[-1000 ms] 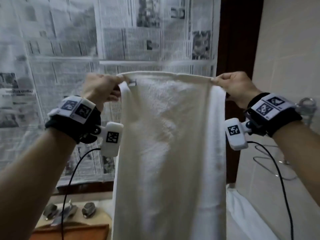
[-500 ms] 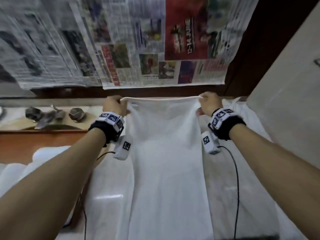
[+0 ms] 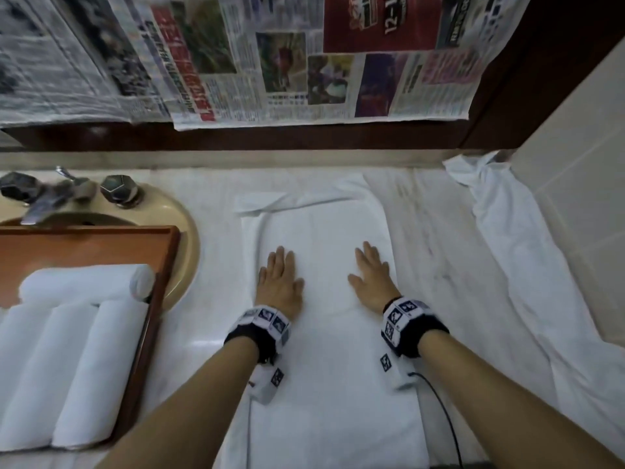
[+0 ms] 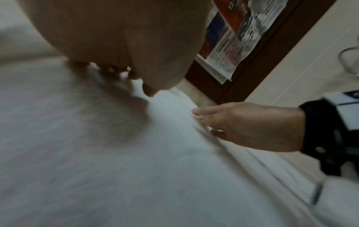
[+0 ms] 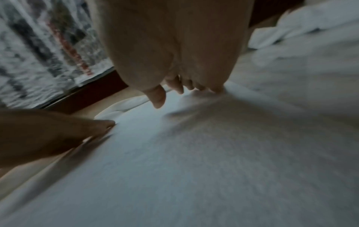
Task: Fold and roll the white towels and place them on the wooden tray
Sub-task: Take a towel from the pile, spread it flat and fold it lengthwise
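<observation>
While the marble counter point(image 3: 203, 333) carries everything, a white towel point(image 3: 331, 350) lies flat along its middle, far corner turned over. Left of it, the wooden tray point(image 3: 148, 319) holds rolled towels point(image 3: 67, 350) over the sink point(image 3: 182, 238). A loose towel point(image 3: 527, 265) lies crumpled at the right. Both palms press the flat towel: left hand point(image 3: 279, 282) and right hand point(image 3: 372, 279), fingers straight and spread.

I've let go of the towel's point(image 3: 324, 333) top corners; it's down flat on the counter now, beside the wooden tray point(image 3: 159, 299), and my left hand point(image 3: 279, 282) and right hand point(image 3: 372, 282) press palms-down on it.
</observation>
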Demonstrator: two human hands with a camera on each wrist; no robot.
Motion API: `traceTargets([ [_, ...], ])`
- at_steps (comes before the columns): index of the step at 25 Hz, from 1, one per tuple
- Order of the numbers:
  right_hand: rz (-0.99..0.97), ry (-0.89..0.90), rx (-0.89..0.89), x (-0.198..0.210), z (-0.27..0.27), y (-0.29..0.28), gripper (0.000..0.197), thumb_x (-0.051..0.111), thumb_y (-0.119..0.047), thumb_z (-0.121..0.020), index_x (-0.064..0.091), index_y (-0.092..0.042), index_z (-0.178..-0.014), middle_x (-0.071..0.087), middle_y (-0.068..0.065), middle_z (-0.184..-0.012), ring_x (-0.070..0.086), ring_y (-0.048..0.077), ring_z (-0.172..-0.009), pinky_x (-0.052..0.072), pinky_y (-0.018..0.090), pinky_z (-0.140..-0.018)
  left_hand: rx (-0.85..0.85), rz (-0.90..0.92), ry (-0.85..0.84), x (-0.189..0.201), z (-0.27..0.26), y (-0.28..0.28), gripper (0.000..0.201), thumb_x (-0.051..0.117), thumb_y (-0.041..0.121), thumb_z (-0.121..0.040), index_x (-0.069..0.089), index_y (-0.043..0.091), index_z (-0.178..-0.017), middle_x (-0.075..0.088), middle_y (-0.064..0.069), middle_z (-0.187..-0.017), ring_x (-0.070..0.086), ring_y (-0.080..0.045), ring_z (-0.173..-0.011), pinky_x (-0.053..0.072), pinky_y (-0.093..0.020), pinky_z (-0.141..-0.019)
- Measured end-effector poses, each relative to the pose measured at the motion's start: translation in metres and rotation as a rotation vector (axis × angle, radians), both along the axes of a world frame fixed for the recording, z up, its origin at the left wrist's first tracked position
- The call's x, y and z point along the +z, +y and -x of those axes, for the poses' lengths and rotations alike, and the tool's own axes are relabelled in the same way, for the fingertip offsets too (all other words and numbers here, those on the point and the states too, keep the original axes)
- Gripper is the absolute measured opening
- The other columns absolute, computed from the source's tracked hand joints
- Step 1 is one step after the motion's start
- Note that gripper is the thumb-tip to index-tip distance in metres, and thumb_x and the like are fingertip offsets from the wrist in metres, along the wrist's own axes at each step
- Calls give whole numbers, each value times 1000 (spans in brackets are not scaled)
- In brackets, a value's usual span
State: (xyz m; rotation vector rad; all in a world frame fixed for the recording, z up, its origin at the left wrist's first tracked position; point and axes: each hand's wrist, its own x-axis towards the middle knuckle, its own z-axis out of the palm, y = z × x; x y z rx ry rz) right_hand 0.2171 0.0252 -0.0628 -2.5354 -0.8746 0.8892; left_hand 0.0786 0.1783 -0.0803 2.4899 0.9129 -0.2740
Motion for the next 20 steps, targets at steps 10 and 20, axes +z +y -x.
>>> traceTargets([
  [10, 330, -146, -28, -5, 48, -64, 70, 17, -49, -102, -20, -16, -151, -34, -1, -155, -30, 20, -143, -15, 61, -113, 206, 4, 80, 1, 92, -6, 69, 14, 46, -101, -6, 6, -153, -21, -14, -159, -23, -25, -146, -15, -42, -118],
  [20, 348, -154, -55, -6, 111, -97, 68, 18, -45, -103, -19, -15, -152, -32, -3, -156, -29, 19, -144, -14, 62, -112, 253, 29, 86, 5, 157, -38, 64, 22, 35, -105, -8, 5, -153, -19, -12, -160, -17, -25, -148, -10, -43, -120],
])
